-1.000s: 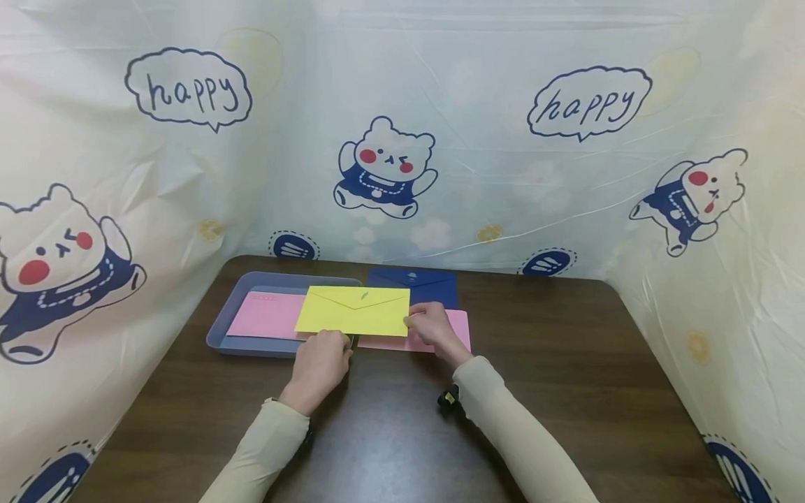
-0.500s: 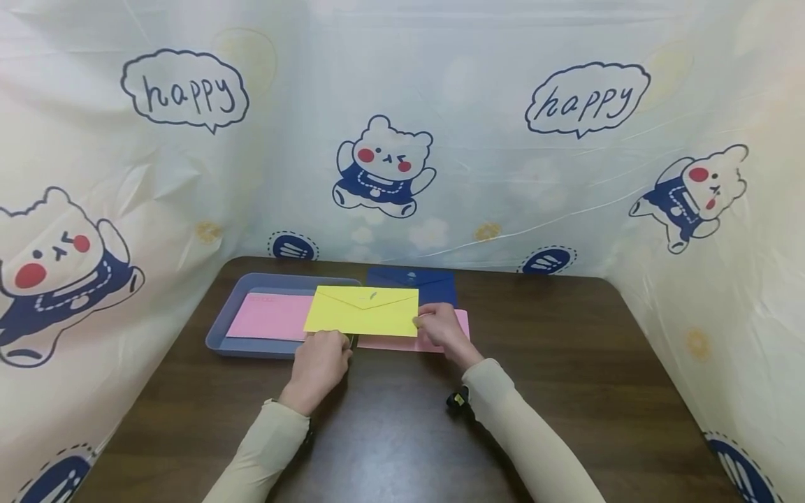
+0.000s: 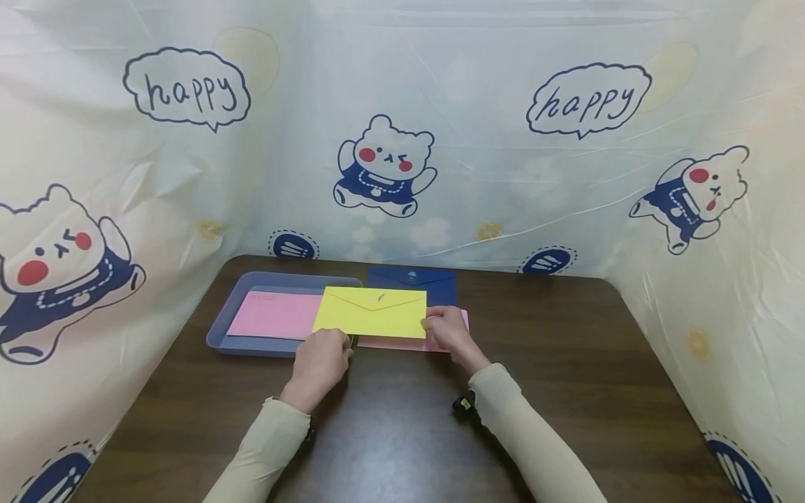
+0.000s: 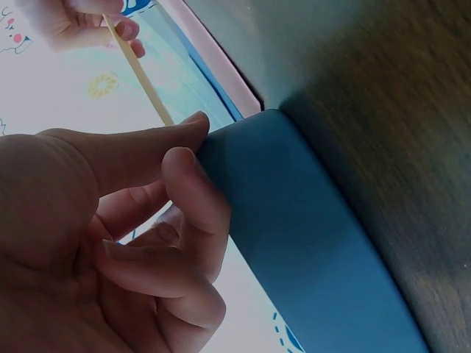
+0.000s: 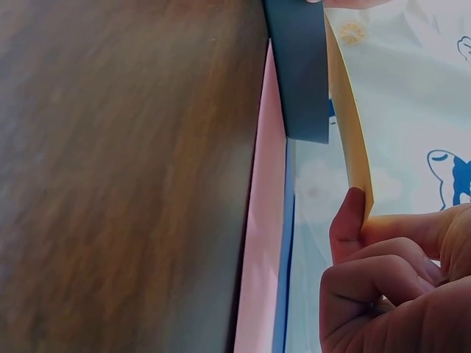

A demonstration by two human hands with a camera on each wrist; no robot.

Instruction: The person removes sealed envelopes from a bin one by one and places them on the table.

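Observation:
My right hand (image 3: 454, 335) pinches the right end of a yellow envelope (image 3: 372, 313) between thumb and fingertips. In the right wrist view this envelope (image 5: 349, 110) shows edge-on, raised above the table and reaching back over the tray. My left hand (image 3: 319, 363) grips the rim at the front right corner of a blue-grey tray (image 4: 294, 220), thumb on top and a curled finger at its outer wall. A pink envelope (image 3: 273, 316) lies in the tray. The yellow envelope covers this one's right end and the tray's right part.
Right of the tray, another pink envelope (image 3: 390, 344) lies on the wooden table (image 3: 566, 391), partly hidden under the yellow one. Behind it lies a dark blue envelope (image 3: 434, 283). A printed curtain (image 3: 490, 175) surrounds the table's back and sides.
My right hand has drawn the yellow envelope to the right, baring more of the pink envelope in the tray. The left hand has stayed at the tray's corner.

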